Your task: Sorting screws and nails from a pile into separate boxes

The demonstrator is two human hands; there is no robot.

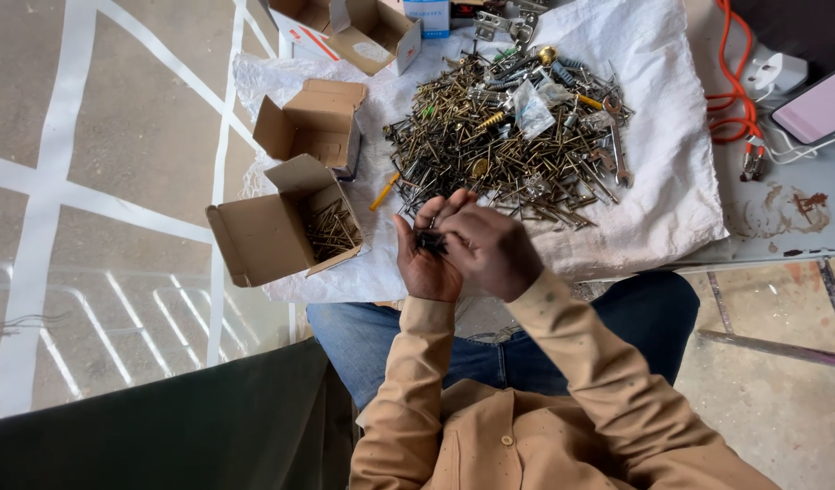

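I see my left hand (424, 259) cupped palm-up at the near edge of the white cloth (671, 181), holding a small bunch of dark screws (430, 241). My right hand (492, 249) lies against it, fingers curled over the bunch; whether they pinch a screw I cannot tell. The large screw pile (503, 141) sits mid-cloth, just beyond both hands. An open cardboard box (277, 222) partly filled with screws stands at the cloth's near-left corner.
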